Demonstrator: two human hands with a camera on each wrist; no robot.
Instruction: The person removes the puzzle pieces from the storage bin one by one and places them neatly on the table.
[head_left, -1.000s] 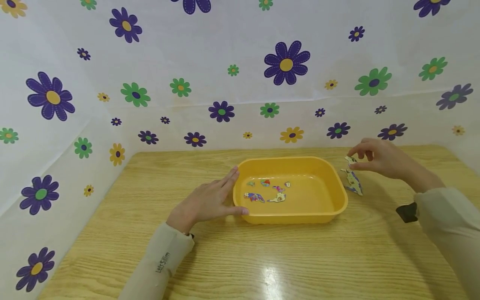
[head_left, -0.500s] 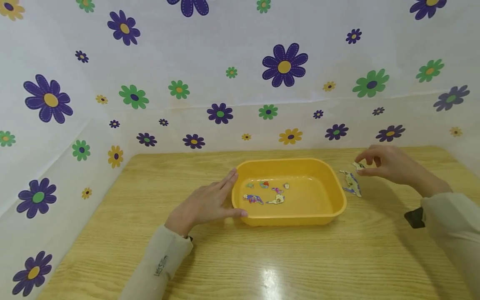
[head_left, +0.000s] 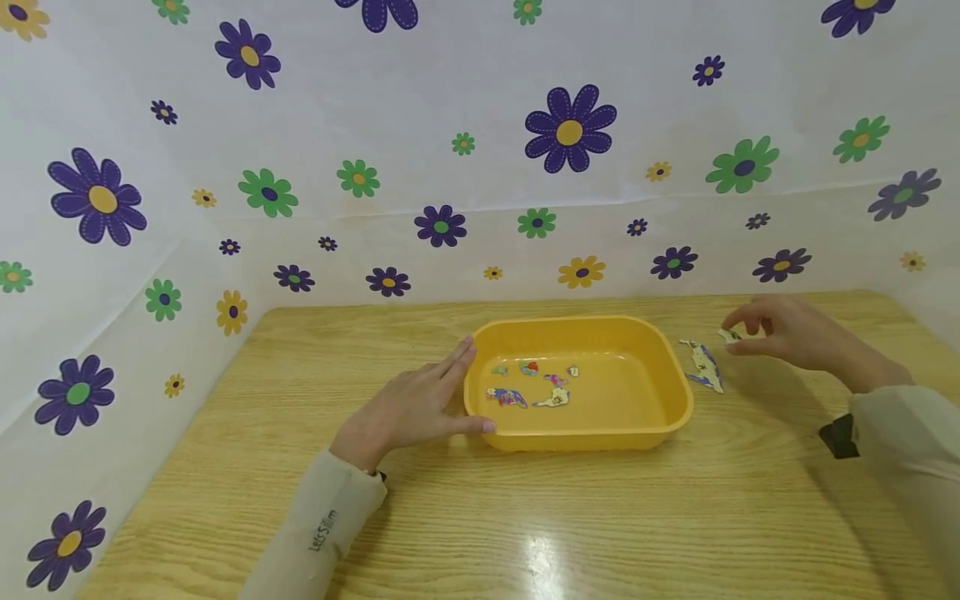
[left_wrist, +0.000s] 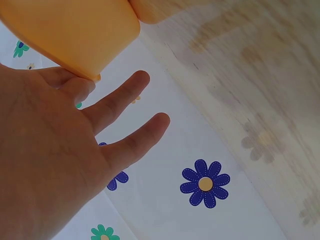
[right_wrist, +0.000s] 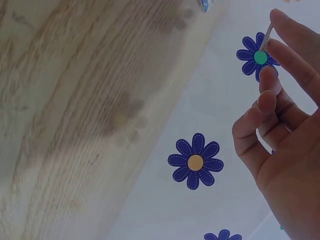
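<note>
My left hand (head_left: 411, 417) rests on the left end of a yellow plastic tray (head_left: 577, 439), its fingers straight along the side and its thumb on the front rim. In the left wrist view, two fingers of that hand (left_wrist: 127, 142) stick out past the tray's corner (left_wrist: 95, 35). To the right of the tray, my right hand (head_left: 787, 333) pinches a small flat cut-out piece (head_left: 729, 336) between thumb and index finger; the right wrist view shows the piece (right_wrist: 266, 38) edge-on. A larger pale cut-out piece with blue edges (head_left: 705, 367) lies on the table beside the tray.
Inside the tray are several small printed pieces, among them a purple-blue one (head_left: 507, 398) and a pale one (head_left: 555, 397). The wooden table (head_left: 450, 517) meets a white flower-patterned cloth (head_left: 322, 108) at its back and sides.
My right hand has moved right and slightly toward me with the pinched piece, away from the larger piece on the table. My left hand stays at the tray.
</note>
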